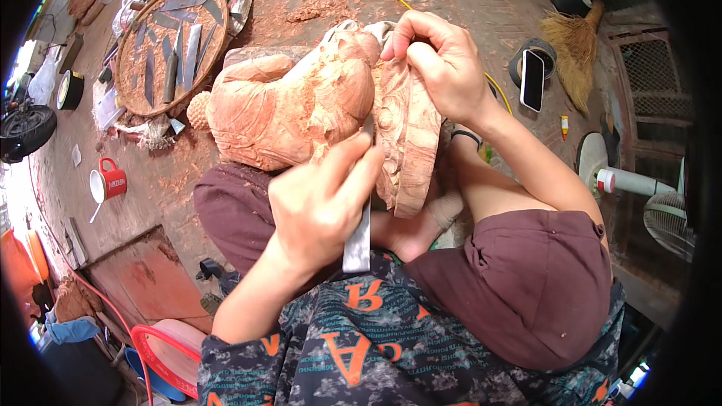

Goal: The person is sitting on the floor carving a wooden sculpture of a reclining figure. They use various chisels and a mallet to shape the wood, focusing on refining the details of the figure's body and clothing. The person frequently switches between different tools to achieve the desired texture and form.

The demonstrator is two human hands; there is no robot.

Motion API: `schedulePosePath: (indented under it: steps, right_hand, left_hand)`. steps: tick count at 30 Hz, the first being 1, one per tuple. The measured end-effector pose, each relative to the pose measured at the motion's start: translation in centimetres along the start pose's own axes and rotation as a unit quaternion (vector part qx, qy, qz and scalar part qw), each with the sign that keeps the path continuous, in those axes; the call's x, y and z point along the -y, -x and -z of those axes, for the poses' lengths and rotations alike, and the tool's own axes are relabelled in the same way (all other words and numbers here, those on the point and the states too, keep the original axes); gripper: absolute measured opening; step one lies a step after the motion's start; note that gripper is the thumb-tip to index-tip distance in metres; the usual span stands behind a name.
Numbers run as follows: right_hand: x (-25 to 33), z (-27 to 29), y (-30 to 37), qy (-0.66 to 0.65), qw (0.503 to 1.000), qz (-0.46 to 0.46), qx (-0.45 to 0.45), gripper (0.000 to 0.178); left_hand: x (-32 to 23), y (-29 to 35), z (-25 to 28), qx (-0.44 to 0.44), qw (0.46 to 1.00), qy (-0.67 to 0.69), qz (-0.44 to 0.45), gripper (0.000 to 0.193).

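A reddish-brown wood carving [263, 116] of a rounded, robed figure lies on its side across my lap. Its carved base [406, 150] faces right. My left hand [323, 195] is closed around a flat steel carving blade [358, 244]; one end sticks out below my fist, and the other meets the wood in the groove between figure and base. At the base's far edge, my right hand [444, 64] grips the carving with bent fingers. The fingertips of that hand are partly hidden.
A round woven tray [218, 53] of several blades and chisels lies at far left. A red mug [113, 180] stands left. To the right are a phone [532, 80] leaning on a dark roll, a straw broom [575, 53] and a fan [665, 222]. Wood shavings [323, 9] litter the floor.
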State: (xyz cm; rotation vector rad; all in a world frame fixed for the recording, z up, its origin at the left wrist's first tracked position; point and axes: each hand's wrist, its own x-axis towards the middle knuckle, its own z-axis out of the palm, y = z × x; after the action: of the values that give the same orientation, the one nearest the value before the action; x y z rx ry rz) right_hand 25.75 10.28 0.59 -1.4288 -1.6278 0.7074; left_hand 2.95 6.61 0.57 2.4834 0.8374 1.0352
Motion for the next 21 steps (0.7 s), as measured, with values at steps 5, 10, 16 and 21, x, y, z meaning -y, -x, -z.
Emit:
schedulePosePath:
  steps: [5,10,16,21]
  right_hand:
    - [0.0,-0.1,0.0,0.001,1.000,0.002,-0.023,0.017]
    - [0.3,0.0,0.1,0.008,1.000,0.001,-0.024,0.017]
    - [0.5,0.1,0.1,-0.013,1.000,-0.003,-0.014,0.016]
    - [1.0,0.7,0.5,-0.016,0.999,-0.036,0.026,0.012]
  left_hand:
    - [0.6,0.1,0.2,0.029,0.999,0.016,0.012,0.027]
    - [1.0,-0.3,1.4,0.014,0.996,0.081,-0.016,0.022]
    - [1.5,-0.3,1.5,0.111,0.993,0.040,-0.001,0.025]
    - [1.7,-0.6,2.2,0.060,0.996,0.069,-0.007,0.023]
